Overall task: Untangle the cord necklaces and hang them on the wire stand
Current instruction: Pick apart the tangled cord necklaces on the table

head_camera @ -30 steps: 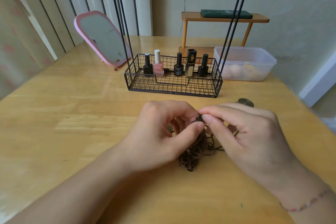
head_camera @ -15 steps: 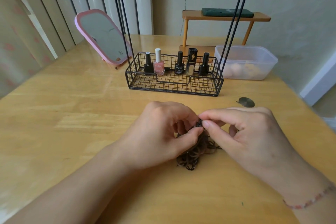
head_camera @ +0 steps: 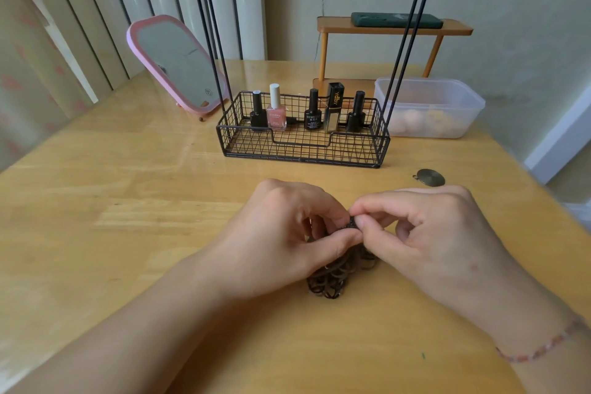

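A tangled bundle of dark brown cord necklaces [head_camera: 332, 278] lies on the wooden table [head_camera: 128, 217] in front of me. My left hand [head_camera: 281, 240] and my right hand [head_camera: 438, 237] meet above it, both pinching a small dark beaded part of the cords between thumb and fingertips. Most of the bundle hangs below the fingers and rests on the table. The black wire stand [head_camera: 303, 137] is behind the hands, its basket base on the table and its thin uprights rising out of frame. A round metal pendant [head_camera: 430, 177] lies apart to the right.
Several nail polish bottles [head_camera: 276, 109] stand in the stand's basket. A pink framed mirror [head_camera: 179, 64] leans at the back left. A clear plastic box [head_camera: 428, 105] sits back right, with a small wooden shelf [head_camera: 393, 29] behind it.
Both hands have sunk slightly toward the table, still pinching the same spot. The cord bundle has bunched up more compactly beneath them.
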Available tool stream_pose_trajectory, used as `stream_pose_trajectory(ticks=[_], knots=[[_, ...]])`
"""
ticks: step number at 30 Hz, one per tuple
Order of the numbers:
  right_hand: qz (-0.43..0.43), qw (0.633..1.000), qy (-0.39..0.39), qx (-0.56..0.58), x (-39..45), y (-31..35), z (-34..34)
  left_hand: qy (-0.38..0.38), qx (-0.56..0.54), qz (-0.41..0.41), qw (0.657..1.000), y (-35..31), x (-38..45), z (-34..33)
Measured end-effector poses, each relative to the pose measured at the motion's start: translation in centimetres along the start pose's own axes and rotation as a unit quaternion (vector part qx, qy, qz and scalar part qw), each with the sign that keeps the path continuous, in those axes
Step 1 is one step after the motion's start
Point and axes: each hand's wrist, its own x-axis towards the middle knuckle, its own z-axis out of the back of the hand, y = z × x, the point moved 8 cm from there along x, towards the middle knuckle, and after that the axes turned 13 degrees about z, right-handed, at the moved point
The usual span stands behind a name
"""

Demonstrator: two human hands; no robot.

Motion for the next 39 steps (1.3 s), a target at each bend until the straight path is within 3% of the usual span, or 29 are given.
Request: stream_pose_trajectory(ticks=[9, 15, 17, 20, 24, 30, 39], knots=[[-0.008, 0.999, 0.043, -0.014, 0.0, -0.2, -0.4, 0.005, 0.012, -0.007, 1.000, 0.2, 0.1, 0.0], [-0.066, 0.996, -0.016, 0.057, -0.3, -0.8, 0.1, 0.004, -0.006, -0.005, 1.000, 0.2, 0.1, 0.2], [-0.142, 0.979, -0.032, 0.145, -0.6, -1.9, 0.0, -0.007, 0.006, -0.017, 1.000, 0.1, 0.2, 0.6], [-0.223, 0.922, -0.089, 0.304, -0.8, -2.9, 0.1, -0.034, 0.007, -0.031, 0.999, 0.1, 0.4, 1.2], [-0.257, 0.878, -0.072, 0.398, -0.8, -2.8, -0.6, -0.018, -0.112, 0.036, 0.993, 1.3, 0.4, 0.9], [-0.282, 0.848, -0.047, 0.447, -1.2, -3.1, -1.6, 0.062, -0.369, 0.091, 0.923, 2.1, 1.0, 0.4], [-0.215, 0.860, -0.066, 0.457, -0.7, -2.7, -1.2, 0.146, -0.541, 0.119, 0.820, 1.9, 1.1, -0.2]])
